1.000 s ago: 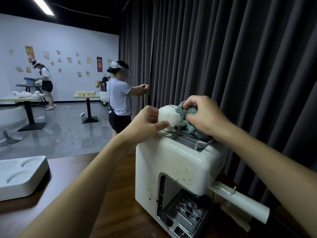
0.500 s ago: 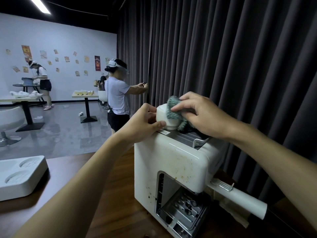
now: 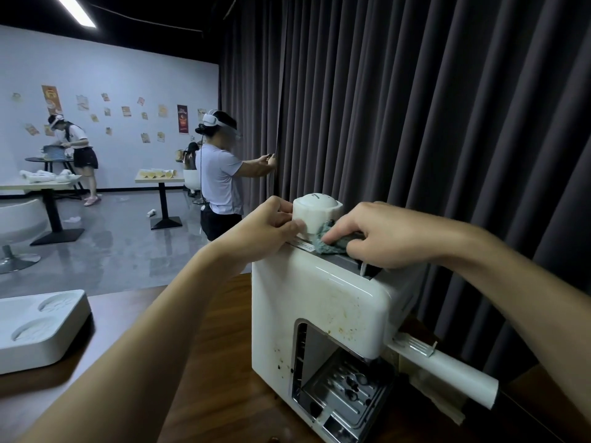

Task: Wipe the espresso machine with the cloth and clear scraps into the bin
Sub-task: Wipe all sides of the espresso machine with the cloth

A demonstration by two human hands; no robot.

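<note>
A white espresso machine (image 3: 319,302) stands on the wooden table, its front speckled with brown stains. On its top sits a white domed knob (image 3: 316,212). My left hand (image 3: 265,228) grips that knob from the left side. My right hand (image 3: 374,235) holds a teal cloth (image 3: 329,243) and presses it onto the machine's top at the foot of the knob. Most of the cloth is hidden under my fingers. A metal drip tray (image 3: 345,391) shows in the machine's open lower bay.
A white handle (image 3: 447,369) sticks out from the machine's right side. A white moulded tray (image 3: 35,327) lies at the table's left. Dark curtains (image 3: 415,107) hang close behind. Two people work at tables (image 3: 160,179) across the room.
My right hand has brought the cloth down from the knob's top and side to the machine's top surface at its base. My left hand keeps its hold on the knob.
</note>
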